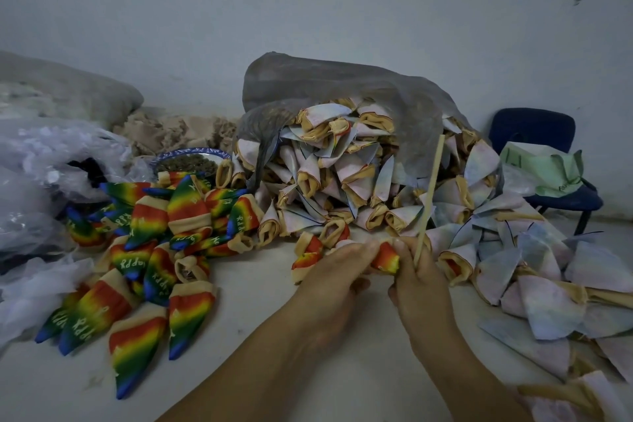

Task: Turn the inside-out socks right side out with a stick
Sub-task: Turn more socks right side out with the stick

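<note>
Rainbow sock point(385, 259) in left hand point(329, 272); stick point(430, 192), right hand point(422, 281)

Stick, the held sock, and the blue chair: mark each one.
stick point(431, 188), head view, the middle of its bare shaft.
sock point(386, 259), head view, the exposed rainbow-coloured part.
blue chair point(532, 127), head view, the middle of its backrest.

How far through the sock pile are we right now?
Done: a pile of rainbow socks lies turned on the left. In hand: the left hand and right hand grip a half-turned sock, the right also holding the stick. To do: a far bigger heap of pale inside-out socks spilling from the plastic bag.
</note>
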`<control>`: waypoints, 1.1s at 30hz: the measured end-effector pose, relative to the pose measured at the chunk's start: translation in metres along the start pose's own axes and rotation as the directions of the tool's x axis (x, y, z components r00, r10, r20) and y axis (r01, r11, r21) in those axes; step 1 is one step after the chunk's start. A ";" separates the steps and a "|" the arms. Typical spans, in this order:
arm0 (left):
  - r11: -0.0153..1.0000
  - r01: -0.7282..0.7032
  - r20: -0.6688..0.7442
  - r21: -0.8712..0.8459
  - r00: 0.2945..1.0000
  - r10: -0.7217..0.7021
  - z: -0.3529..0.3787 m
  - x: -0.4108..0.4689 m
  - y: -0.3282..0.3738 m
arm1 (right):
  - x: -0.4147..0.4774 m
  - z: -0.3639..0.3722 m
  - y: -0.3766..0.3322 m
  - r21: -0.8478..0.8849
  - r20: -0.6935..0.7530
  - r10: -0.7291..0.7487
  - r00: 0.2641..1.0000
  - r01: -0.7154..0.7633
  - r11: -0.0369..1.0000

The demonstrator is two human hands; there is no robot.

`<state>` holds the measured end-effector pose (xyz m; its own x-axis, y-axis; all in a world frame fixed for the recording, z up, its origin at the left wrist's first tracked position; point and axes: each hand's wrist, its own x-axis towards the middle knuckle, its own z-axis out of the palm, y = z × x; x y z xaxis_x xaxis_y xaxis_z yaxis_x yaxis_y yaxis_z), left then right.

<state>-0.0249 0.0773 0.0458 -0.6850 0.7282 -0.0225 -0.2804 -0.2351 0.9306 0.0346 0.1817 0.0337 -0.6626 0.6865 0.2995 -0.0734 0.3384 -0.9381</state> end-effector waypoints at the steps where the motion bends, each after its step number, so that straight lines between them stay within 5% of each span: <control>1: 0.997 -0.037 -0.016 0.063 0.999 0.038 -0.001 0.000 -0.002 | 0.000 -0.002 0.001 -0.005 -0.005 -0.006 1.000 0.006 1.000; 9: 0.966 -0.194 -0.141 0.173 0.965 0.219 -0.011 0.003 -0.002 | 0.001 -0.001 -0.001 -0.070 0.040 -0.085 0.996 0.088 0.994; 18: 0.968 -0.242 -0.233 -0.067 0.947 0.221 -0.008 0.008 0.001 | 0.000 -0.004 0.004 0.024 0.044 0.152 0.987 -0.153 0.988; 24: 0.949 -0.238 -0.352 0.210 0.887 0.300 -0.015 0.007 -0.002 | -0.002 -0.009 -0.007 0.091 0.026 0.054 0.998 -0.056 0.994; 28: 0.902 -0.303 -0.314 0.307 0.863 0.396 -0.017 0.006 -0.005 | -0.008 0.000 -0.015 0.023 0.085 -0.048 0.995 0.046 0.999; 33: 0.891 -0.281 -0.163 0.356 0.920 0.356 -0.009 0.002 -0.003 | -0.006 -0.005 -0.010 -0.028 0.022 -0.044 0.999 0.045 0.999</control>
<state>-0.0314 0.0741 0.0395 -0.8399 0.4814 0.2505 0.1818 -0.1853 0.9657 0.0428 0.1777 0.0422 -0.6747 0.6569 0.3366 -0.0820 0.3866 -0.9186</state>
